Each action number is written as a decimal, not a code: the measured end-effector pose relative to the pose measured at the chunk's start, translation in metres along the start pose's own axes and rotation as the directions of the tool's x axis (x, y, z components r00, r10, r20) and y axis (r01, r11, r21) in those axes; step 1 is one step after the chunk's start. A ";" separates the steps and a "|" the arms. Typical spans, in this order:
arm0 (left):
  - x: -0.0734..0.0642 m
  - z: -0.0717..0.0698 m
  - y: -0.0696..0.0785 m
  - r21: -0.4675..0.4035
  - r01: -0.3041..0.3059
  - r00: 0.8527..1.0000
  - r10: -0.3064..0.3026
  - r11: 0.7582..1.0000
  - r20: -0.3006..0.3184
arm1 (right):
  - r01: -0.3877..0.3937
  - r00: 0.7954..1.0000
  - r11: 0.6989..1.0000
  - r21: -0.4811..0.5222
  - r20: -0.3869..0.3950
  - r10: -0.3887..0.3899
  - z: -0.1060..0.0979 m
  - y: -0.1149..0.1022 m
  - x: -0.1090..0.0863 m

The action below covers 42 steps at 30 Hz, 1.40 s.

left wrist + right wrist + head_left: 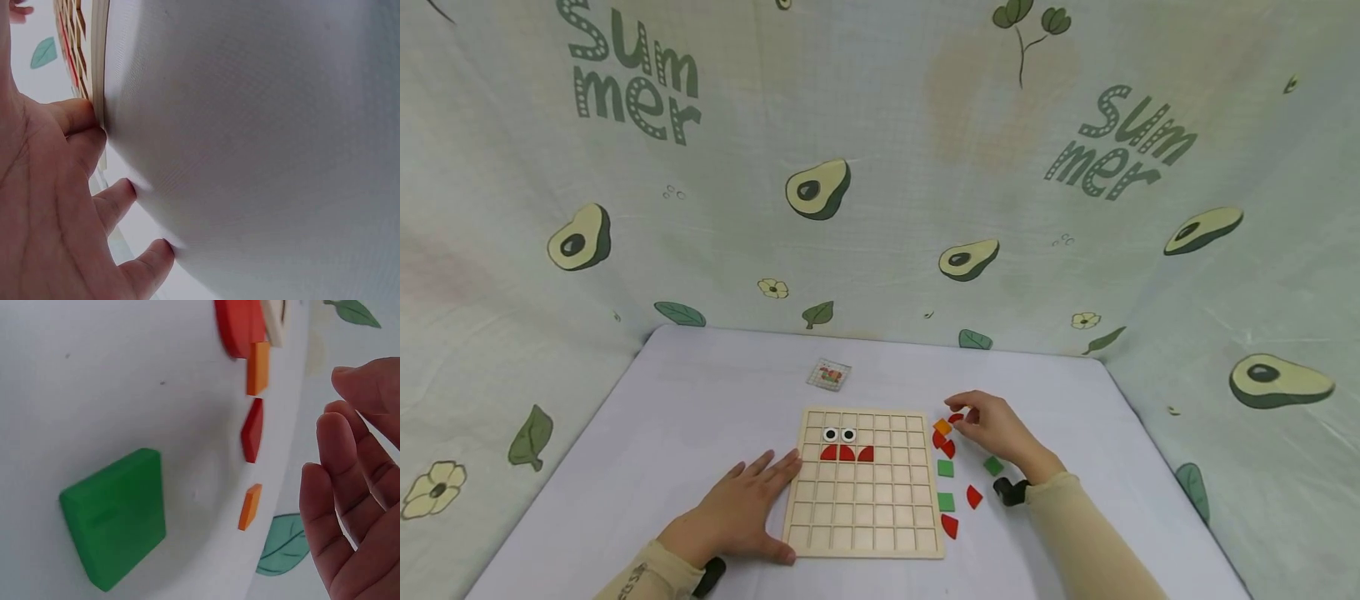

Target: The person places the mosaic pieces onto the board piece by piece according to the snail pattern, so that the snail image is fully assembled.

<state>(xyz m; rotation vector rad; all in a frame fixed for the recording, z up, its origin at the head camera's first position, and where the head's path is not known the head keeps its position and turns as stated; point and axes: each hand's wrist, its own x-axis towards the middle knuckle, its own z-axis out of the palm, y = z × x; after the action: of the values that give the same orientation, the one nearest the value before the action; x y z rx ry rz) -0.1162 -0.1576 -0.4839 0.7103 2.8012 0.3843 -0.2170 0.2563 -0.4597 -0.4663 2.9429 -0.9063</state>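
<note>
A pale wooden grid board (863, 517) lies on the table, with two googly eye pieces (838, 435) above a row of three red quarter-circle pieces (847, 453). My left hand (741, 508) rests spread at its left side, thumb and a fingertip touching the edge. To the right of the board my right hand (996, 427) hovers over loose pieces, fingers loosely bent and nothing between them. Below it are an orange square (942, 427) and red pieces (949, 448). In the right wrist view, a second orange piece (250, 507) and a green square (119, 519) lie near the fingers.
A small picture card (830, 375) lies behind the board. Green squares (946, 502) and red quarter-circles (950, 526) are scattered along the board's right side. A patterned cloth (880, 275) hangs behind and beside the white table (715, 392).
</note>
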 end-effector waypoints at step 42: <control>-0.002 -0.002 0.001 -0.022 0.002 1.000 -0.002 1.000 0.005 | 0.129 0.978 0.962 -0.241 0.189 -0.084 0.013 0.008 0.010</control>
<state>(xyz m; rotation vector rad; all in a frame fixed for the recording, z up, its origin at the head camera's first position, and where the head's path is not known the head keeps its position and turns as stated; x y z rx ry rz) -0.1147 -0.1585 -0.4812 0.7025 2.7880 0.4119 -0.2276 0.2523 -0.4739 -0.6837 2.9000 -0.4669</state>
